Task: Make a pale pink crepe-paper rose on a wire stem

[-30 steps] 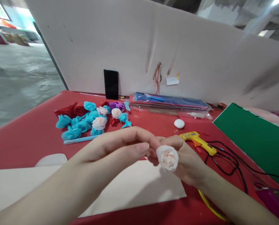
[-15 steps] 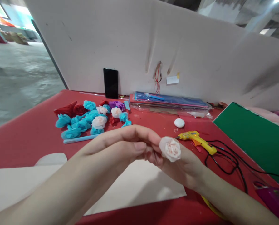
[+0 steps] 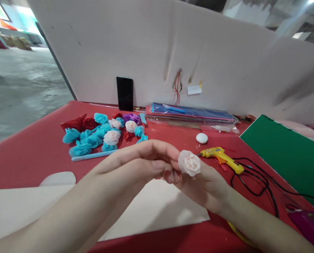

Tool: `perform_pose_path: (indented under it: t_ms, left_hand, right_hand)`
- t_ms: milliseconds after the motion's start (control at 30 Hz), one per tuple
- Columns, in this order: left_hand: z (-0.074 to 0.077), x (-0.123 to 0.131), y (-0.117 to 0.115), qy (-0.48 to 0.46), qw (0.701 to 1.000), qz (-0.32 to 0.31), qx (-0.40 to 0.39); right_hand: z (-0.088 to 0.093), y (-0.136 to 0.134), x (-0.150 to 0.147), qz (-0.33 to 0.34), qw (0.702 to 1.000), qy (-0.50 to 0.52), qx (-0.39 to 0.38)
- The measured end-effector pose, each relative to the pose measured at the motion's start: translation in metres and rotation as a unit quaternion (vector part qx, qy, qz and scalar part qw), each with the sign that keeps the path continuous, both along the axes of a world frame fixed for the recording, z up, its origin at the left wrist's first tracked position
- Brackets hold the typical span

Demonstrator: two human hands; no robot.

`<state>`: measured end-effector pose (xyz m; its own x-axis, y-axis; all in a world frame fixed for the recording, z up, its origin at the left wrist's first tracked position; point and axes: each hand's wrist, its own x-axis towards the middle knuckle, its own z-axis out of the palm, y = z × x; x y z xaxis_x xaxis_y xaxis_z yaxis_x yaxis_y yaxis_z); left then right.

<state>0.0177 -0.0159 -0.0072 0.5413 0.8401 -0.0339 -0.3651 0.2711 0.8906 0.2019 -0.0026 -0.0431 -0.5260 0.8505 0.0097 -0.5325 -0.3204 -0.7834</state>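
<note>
A small pale pink paper rose [image 3: 189, 163] faces up between my two hands, above a cream sheet [image 3: 157, 214] on the red table. My left hand [image 3: 149, 160] reaches across from the left, its fingers bent together and pressed at the rose's left side. From the right comes my right hand [image 3: 199, 184], curled beneath and behind the flower, its fingertips meeting those of my left hand. The rose's base is hidden by the fingers. Finished-looking blue, pink, red and purple paper flowers [image 3: 93, 138] lie in a group at the left.
A yellow glue gun [image 3: 222, 158] with black cable lies at the right, near a white oval object [image 3: 202, 138]. A green board [image 3: 286, 161] stands farther right. Behind are a dark phone [image 3: 125, 93] against the wall and wrapped coloured sheets [image 3: 194, 112]. A blue stick [image 3: 93, 155] borders the flowers.
The rose has shifted slightly left and up and is turned a little. The fingers of both hands have moved slightly with it.
</note>
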Motion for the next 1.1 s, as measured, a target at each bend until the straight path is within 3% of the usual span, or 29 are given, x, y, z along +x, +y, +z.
perform_pose_path:
  t_ms: [267, 600, 900, 1100]
  left_hand:
    - [0.003, 0.003, 0.001, 0.047, 0.993, 0.061, 0.086]
    - [0.003, 0.001, 0.002, 0.063, 0.994, 0.070, 0.062]
    - [0.008, 0.001, 0.001, 0.049, 0.997, 0.043, 0.043]
    - [0.009, 0.002, 0.000, 0.058, 0.993, 0.059, 0.083]
  right_hand:
    - [0.003, -0.007, -0.004, -0.020, 0.999, -0.023, -0.030]
    - [0.008, -0.014, -0.006, -0.046, 0.997, -0.022, -0.057]
    - [0.008, -0.011, -0.004, -0.080, 0.995, -0.053, -0.008]
    - [0.008, -0.007, -0.003, -0.097, 0.993, -0.064, 0.021]
